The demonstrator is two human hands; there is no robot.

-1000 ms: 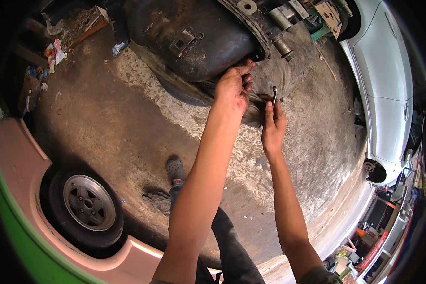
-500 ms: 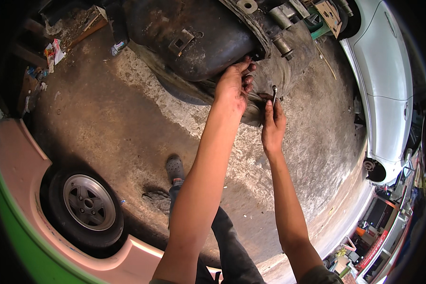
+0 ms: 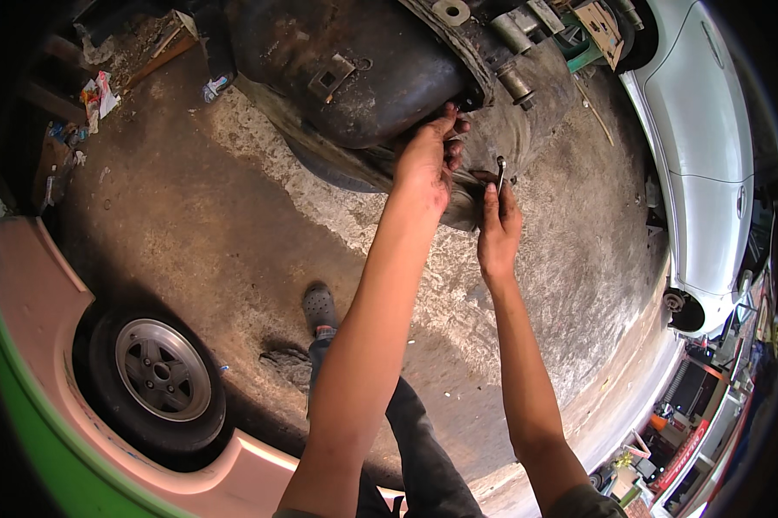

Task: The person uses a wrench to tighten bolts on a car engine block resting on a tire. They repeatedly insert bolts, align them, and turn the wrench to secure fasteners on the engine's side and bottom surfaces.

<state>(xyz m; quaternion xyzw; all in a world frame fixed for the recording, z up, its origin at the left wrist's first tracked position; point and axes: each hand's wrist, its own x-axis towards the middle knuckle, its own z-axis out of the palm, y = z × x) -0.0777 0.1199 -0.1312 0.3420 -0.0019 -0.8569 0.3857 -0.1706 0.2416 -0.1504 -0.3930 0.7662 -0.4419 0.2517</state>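
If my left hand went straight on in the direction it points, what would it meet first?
Probably the dark rounded part, just above your left hand in the picture, though depth there is unclear.

We wore dark grey-green sleeves [image 3: 572, 503] that ended around the elbows, and dark trousers [image 3: 428, 457] that looked bluish grey lower down the leg. On one foot we had a grey clog [image 3: 319, 302], rounded at the toe and pierced with small holes across its top. Our left hand [image 3: 423, 160] and right hand [image 3: 500, 237] were both bare, with grimy smudges about the fingers [image 3: 510, 205].
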